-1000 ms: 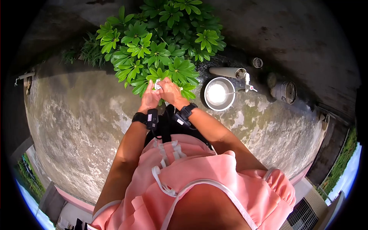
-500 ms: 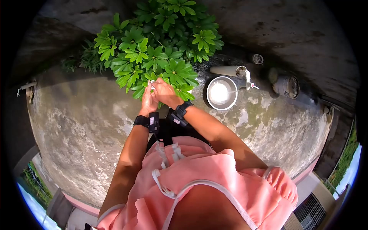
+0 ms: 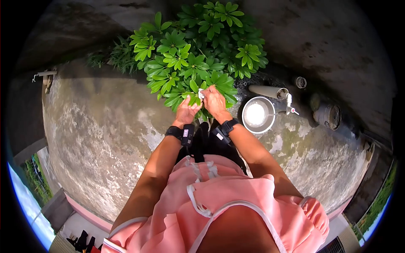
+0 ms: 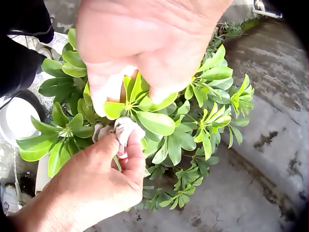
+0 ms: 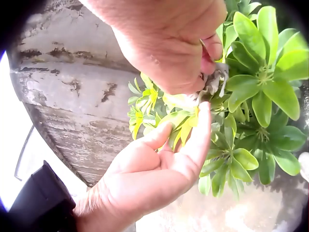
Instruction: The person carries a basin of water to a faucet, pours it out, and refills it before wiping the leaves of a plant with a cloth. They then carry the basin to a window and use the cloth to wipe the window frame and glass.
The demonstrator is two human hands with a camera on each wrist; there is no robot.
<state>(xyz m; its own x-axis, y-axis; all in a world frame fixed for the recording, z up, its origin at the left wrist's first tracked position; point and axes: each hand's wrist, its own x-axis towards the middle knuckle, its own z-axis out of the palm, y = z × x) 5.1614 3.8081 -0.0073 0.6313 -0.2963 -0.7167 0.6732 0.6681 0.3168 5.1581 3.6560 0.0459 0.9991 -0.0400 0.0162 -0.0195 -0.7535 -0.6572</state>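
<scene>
My right hand [image 3: 214, 100] pinches a small crumpled white cloth [image 4: 128, 131] between thumb and fingers, at the near side of a bushy green plant [image 3: 196, 65]. In the right wrist view the cloth [image 5: 219, 79] bunches out beside the leaves. Left of it, my left hand [image 3: 187, 111] is turned palm up, with the thumb and fingers about a cluster of light green leaves [image 5: 181, 123]. One glossy leaf [image 4: 155, 122] of that cluster lies between the two hands in the left wrist view. Part of the left fingers is hidden behind the leaves.
Right of the plant stands a metal basin [image 3: 270, 123] with water running into it from a white tap [image 3: 289, 105]. A thick pale pipe [image 3: 266, 90] lies behind it. A bucket-like container [image 3: 329, 117] is farther right. The floor [image 3: 105, 143] is worn concrete.
The hands were close together at the cloth; now the left has drawn apart to the leaves while the right keeps the cloth. The head view has shifted, so the plant and basin appear farther right.
</scene>
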